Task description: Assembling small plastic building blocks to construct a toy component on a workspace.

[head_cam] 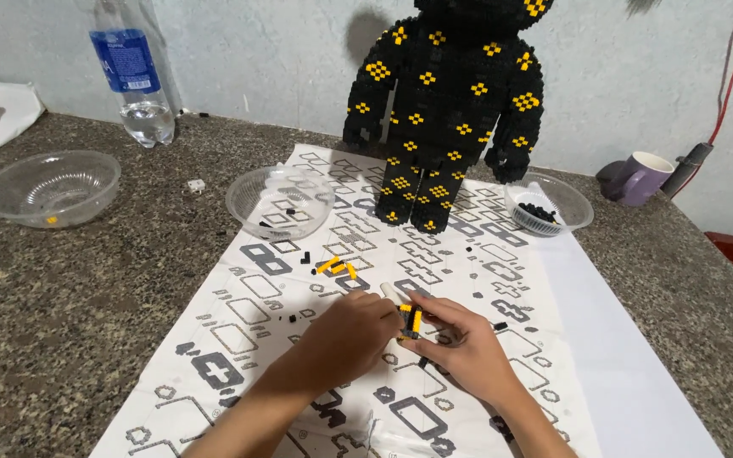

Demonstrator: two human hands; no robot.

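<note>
Black-and-yellow brick assembly (411, 321), a small cluster of tiny plastic building blocks, sits pinched between both hands above the middle of the large white paper sheet printed with black block diagrams (239, 339). That sheet covers the near middle of the speckled grey stone counter (69, 288). The left hand (351, 333) curls over the cluster from the left, fingers closed on it, with a small white piece showing at the fingertips. The right hand (467, 342) grips it from the right, thumb and fingers pressed to its side.

Just beyond the hands, a few loose yellow bricks (337, 268) and scattered black bits lie on the sheet. At the sheet's far edge stands a tall black brick-built bear figure with yellow diamond patterns (447, 110). A clear plastic bowl (280, 202) rests to its left, and another clear bowl holding black bricks (547, 204) to its right. A third clear bowl (48, 187) sits near the counter's left edge, behind it a plastic water bottle with a blue label (133, 72). A purple mug (636, 178) stands toward the far right corner.
</note>
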